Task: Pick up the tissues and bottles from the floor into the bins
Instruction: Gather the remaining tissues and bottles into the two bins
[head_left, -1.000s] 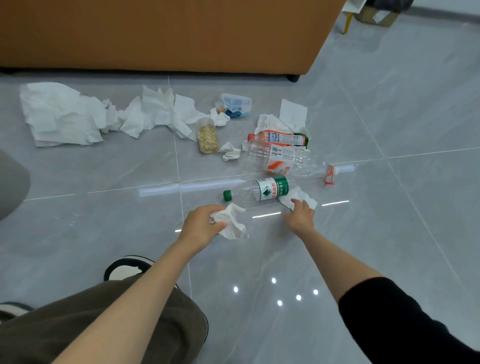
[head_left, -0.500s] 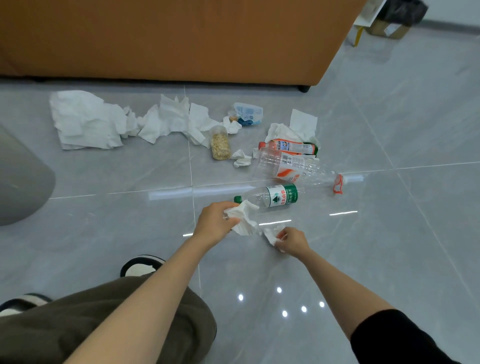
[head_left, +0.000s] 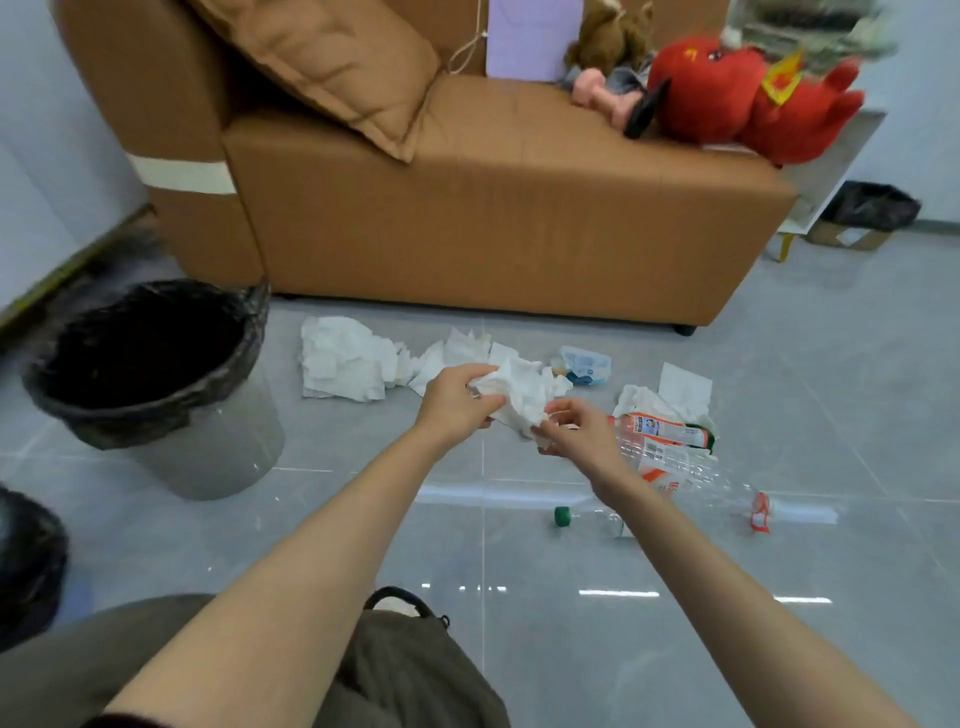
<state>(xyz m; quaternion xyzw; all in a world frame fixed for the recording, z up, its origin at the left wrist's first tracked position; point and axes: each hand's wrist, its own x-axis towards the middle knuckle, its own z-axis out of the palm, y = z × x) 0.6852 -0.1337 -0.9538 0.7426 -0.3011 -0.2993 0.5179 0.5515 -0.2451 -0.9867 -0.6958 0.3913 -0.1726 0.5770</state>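
We count one tissue wad (head_left: 519, 395), held up before the sofa (head_left: 493, 234). Left hand (head_left: 457, 400) fingers clench round it; right hand (head_left: 576, 431) fingers pinch its lower edge. Three bottles (head_left: 660, 430) lie on the floor before the sofa's right half, loose tissues (head_left: 343, 358) before its middle. One black-lined bin (head_left: 249, 332) stands off the sofa's left corner.
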